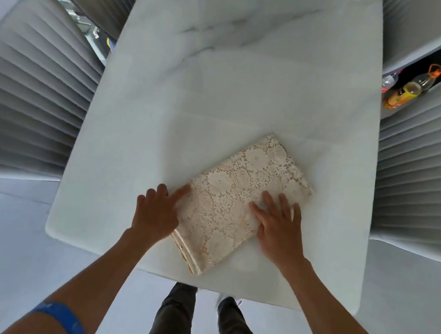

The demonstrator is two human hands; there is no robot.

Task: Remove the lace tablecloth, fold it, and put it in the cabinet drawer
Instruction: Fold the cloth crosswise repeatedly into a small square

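Note:
The cream lace tablecloth [240,196] lies folded into a thick rectangle, turned at an angle, on the near part of the white marble table [223,84]. My left hand [158,212] rests against its left edge, fingers partly curled and touching the fabric. My right hand [278,225] lies flat on the right side of the folded cloth, fingers spread, pressing down. Neither hand is seen to grip the cloth. No cabinet or drawer is in view.
Grey ribbed chairs stand on both sides: two on the left [29,95], two on the right [428,168]. Bottles [406,90] stand on the dark floor at the far right. My legs [206,327] are at the table's near edge.

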